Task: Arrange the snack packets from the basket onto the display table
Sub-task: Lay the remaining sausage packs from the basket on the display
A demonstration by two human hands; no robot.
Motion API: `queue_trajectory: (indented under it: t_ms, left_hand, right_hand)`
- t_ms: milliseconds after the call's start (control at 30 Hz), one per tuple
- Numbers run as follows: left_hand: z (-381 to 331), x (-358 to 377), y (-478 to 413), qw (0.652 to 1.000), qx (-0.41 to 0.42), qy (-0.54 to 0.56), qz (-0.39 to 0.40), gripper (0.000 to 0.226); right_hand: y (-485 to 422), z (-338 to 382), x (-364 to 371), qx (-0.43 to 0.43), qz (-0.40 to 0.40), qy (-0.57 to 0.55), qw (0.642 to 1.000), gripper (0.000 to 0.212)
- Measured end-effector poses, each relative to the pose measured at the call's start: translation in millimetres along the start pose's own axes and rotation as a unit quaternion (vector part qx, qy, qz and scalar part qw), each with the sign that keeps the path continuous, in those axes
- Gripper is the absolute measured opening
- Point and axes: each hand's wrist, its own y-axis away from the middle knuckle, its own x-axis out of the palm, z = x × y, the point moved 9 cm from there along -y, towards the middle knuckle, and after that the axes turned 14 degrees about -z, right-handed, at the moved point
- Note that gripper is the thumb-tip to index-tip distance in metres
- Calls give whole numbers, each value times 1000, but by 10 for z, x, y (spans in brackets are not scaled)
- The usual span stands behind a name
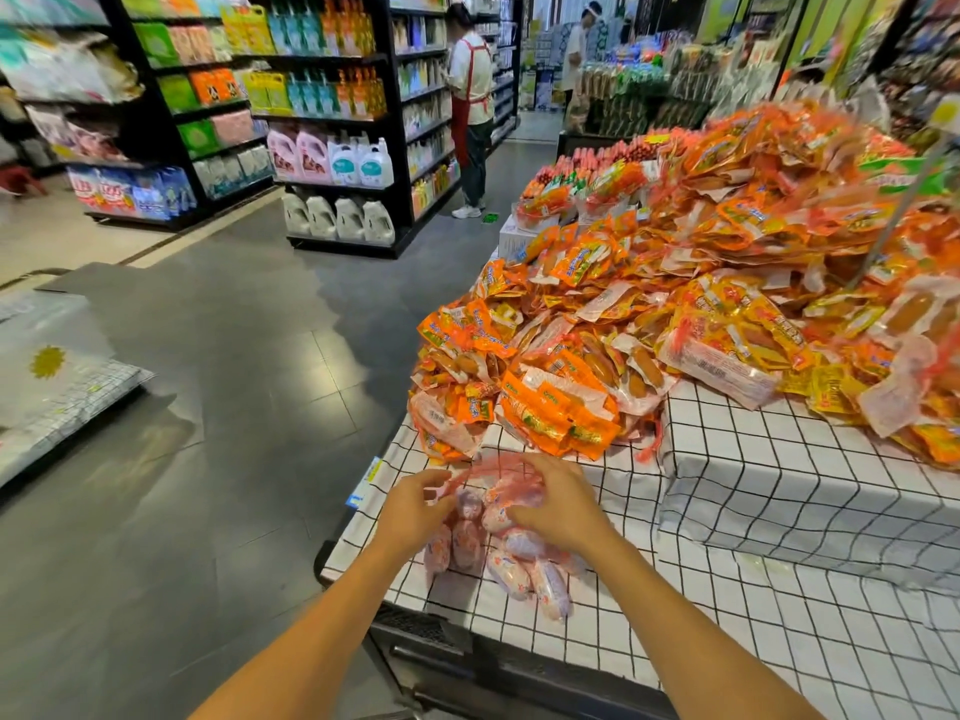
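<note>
A red net bag of pale pink sausage packets [511, 558] lies on the near lower step of the display table [727, 605], which is covered in a white cloth with black grid lines. My left hand [415, 506] pinches the net at its left top. My right hand [558, 504] grips the top of the bag, fingers curled over the packets. Just beyond, a big heap of orange snack packets [675, 304] covers the table's upper step. No basket shows in this view.
Grey tiled aisle [249, 381] runs to the left. Black shelves of detergent bottles [337, 163] stand at the back, with a person in a red apron [470, 106] beside them. Flat packaged goods [47, 376] lie low at the far left. A second person stands far back.
</note>
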Motion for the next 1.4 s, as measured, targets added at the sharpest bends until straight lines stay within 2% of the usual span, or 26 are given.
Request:
queue_trajectory:
  t_ms: [100,233,467,667,833,1000,1133,1267,1400]
  left_hand:
    - [-24,-107,95,993,47,-104,-2,48]
    - [65,-396,255,984,72,-161,-4,51]
    - [515,-1321,749,951,69,-296,-64,42]
    - [1352,-2254,1639,914,1,-394,-101,40]
    - [2113,-2813,2532,906,-85,-396,-121,39]
    - [2714,-2961,3330,909,-153,-371,-112,35]
    - [3048,-2854,3792,918,-191,-333,-101,41]
    - [3326,-2630,4025,919,-235,-303,-89,22]
    - [3573,-2300,4099,916,-275,-286,-58,28]
  right_hand:
    - [13,158,104,-58,14,40,997,90]
    - [71,508,232,-132,2,63,989,86]
    - [538,1375,763,-259,41,115,958,60]
    - [1276,2047,1511,-356,93,185,911,40]
    - [2078,2383,2151,-419,154,217,868,40]
    - [2776,2353,2644,-414,214,221,857,35]
    - [3160,2121,2916,-392,255,225,855,31]
    - [3321,1805,3098,-358,292,221,859,32]
    - [3311,1445,3306,-341,321,246,848,27]
